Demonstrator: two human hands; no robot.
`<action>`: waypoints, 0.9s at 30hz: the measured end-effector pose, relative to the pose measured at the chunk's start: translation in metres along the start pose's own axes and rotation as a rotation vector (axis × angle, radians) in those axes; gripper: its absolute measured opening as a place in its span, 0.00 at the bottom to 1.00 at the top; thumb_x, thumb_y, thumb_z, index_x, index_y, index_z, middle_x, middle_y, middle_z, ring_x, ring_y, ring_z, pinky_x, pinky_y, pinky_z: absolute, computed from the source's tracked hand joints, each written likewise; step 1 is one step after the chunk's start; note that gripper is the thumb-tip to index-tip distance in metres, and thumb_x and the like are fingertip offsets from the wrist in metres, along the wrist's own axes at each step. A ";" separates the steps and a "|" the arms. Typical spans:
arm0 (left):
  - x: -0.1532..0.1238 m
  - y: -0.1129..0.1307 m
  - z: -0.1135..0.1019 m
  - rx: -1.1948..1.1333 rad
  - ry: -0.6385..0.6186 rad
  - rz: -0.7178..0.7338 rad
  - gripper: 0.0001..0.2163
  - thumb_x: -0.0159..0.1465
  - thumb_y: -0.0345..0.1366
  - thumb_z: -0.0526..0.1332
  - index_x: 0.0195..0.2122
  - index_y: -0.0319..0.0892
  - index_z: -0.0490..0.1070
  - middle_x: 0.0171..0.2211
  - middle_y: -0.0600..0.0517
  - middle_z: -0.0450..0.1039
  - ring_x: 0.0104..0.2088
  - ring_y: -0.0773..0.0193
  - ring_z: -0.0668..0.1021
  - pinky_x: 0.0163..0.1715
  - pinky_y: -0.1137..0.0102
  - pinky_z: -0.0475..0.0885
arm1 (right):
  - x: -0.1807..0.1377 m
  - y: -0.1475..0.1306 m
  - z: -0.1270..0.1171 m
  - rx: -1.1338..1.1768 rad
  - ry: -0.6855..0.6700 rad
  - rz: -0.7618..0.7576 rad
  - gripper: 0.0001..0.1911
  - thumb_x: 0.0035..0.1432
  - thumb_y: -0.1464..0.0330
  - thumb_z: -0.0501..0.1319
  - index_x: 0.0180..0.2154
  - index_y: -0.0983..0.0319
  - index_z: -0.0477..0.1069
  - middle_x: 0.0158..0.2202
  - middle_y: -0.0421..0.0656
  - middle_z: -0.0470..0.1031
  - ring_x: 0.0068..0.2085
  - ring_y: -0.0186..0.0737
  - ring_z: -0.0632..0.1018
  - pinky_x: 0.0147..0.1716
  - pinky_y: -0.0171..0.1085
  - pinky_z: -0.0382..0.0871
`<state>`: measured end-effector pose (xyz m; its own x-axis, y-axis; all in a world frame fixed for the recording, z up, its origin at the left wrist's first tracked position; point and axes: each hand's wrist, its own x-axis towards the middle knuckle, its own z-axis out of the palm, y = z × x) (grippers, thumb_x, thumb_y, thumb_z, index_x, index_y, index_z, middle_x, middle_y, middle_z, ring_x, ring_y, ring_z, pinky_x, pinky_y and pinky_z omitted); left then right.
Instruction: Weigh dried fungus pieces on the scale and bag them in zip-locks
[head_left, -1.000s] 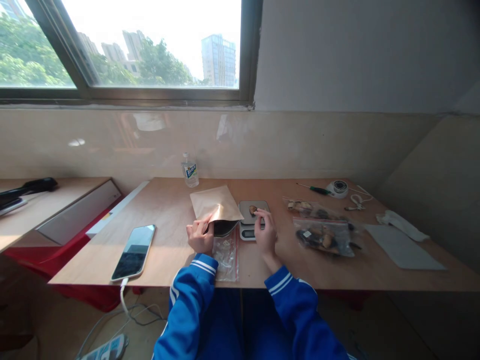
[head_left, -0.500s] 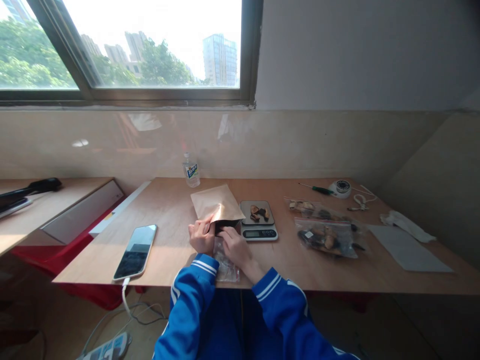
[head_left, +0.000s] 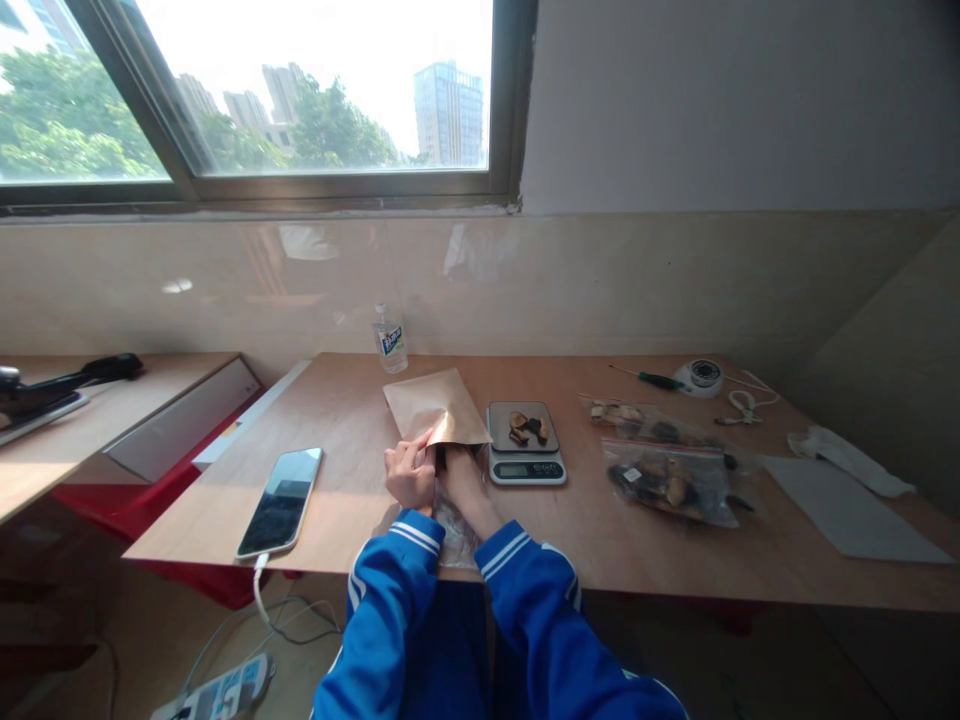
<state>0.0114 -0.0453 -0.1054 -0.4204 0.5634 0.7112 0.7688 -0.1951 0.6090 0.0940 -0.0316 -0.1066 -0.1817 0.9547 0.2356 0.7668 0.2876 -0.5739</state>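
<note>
My left hand (head_left: 411, 472) grips the near edge of a brown kraft paper bag (head_left: 431, 405), whose mouth faces me. My right hand (head_left: 463, 482) reaches into that mouth, so its fingers are hidden inside. Under my wrists lies a clear plastic bag (head_left: 456, 540) at the table's front edge. Just right of the paper bag sits a small kitchen scale (head_left: 527, 470). Several dried brown slices (head_left: 529, 428), dark at the edges, rest on its metal plate.
Clear zip bags (head_left: 671, 482) of dried pieces lie to the right, near a white sheet (head_left: 855, 510) and a white cloth (head_left: 851, 460). Behind them are a screwdriver (head_left: 660, 381) and a white dome camera (head_left: 702, 377). A charging phone (head_left: 281, 505) lies left; a bottle (head_left: 390, 343) stands behind.
My right hand has gone from the bag's mouth edge to inside the bag. My left hand keeps its grip. The view has shifted slightly.
</note>
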 end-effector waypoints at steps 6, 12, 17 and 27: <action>-0.001 0.000 -0.001 0.012 -0.015 0.002 0.09 0.61 0.40 0.60 0.38 0.47 0.79 0.26 0.52 0.72 0.29 0.64 0.65 0.32 0.70 0.63 | -0.007 0.005 -0.007 0.076 0.120 -0.078 0.14 0.59 0.73 0.55 0.47 0.67 0.70 0.42 0.51 0.76 0.40 0.43 0.77 0.38 0.35 0.69; 0.001 -0.002 -0.001 0.030 0.019 0.029 0.12 0.62 0.43 0.59 0.38 0.44 0.78 0.27 0.50 0.72 0.29 0.63 0.66 0.34 0.67 0.63 | -0.028 0.015 -0.034 0.080 0.191 -0.352 0.04 0.60 0.70 0.58 0.38 0.62 0.70 0.37 0.45 0.76 0.40 0.42 0.75 0.41 0.38 0.67; 0.003 -0.003 -0.001 0.046 0.041 0.012 0.12 0.62 0.43 0.58 0.38 0.45 0.79 0.25 0.50 0.70 0.29 0.63 0.66 0.34 0.67 0.64 | -0.050 0.040 -0.060 0.081 0.360 -0.492 0.06 0.62 0.65 0.57 0.37 0.60 0.69 0.36 0.43 0.75 0.40 0.39 0.74 0.42 0.38 0.66; 0.003 -0.002 0.000 0.022 0.035 -0.008 0.11 0.61 0.42 0.59 0.38 0.46 0.79 0.26 0.51 0.70 0.29 0.64 0.66 0.33 0.69 0.63 | -0.004 0.072 -0.082 -0.116 0.590 0.063 0.11 0.58 0.61 0.59 0.34 0.63 0.71 0.41 0.50 0.69 0.43 0.48 0.69 0.44 0.47 0.61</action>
<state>0.0087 -0.0427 -0.1042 -0.4431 0.5364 0.7183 0.7757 -0.1722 0.6071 0.2009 -0.0206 -0.0843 0.2130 0.7569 0.6179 0.8332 0.1896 -0.5195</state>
